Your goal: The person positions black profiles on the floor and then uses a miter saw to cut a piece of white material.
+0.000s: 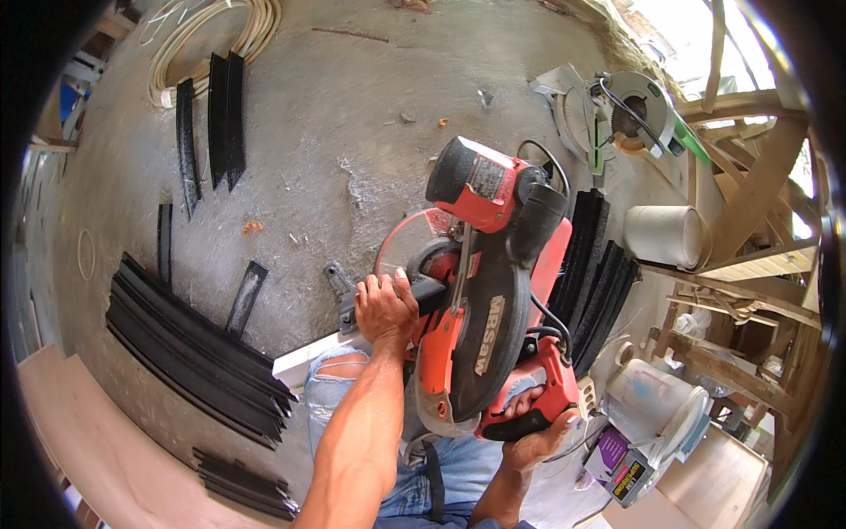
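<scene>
Miter saw (487, 322) between both hands (385, 309) (539, 436)

- Dusty grey concrete floor (304, 167), with pale debris scattered beyond the red-and-black chop saw (493, 331)
- Left of the saw: a broad stack of long, black, ribbed strips (189, 348)
- Far left, beyond it: shorter black channel-shaped strips (226, 119) and a coil of cream-coloured tubing (163, 66)
- Just right of it: more black ribbed strips (589, 273)
- Beyond, to its right: a grey-and-green mitre saw (639, 115)
</scene>
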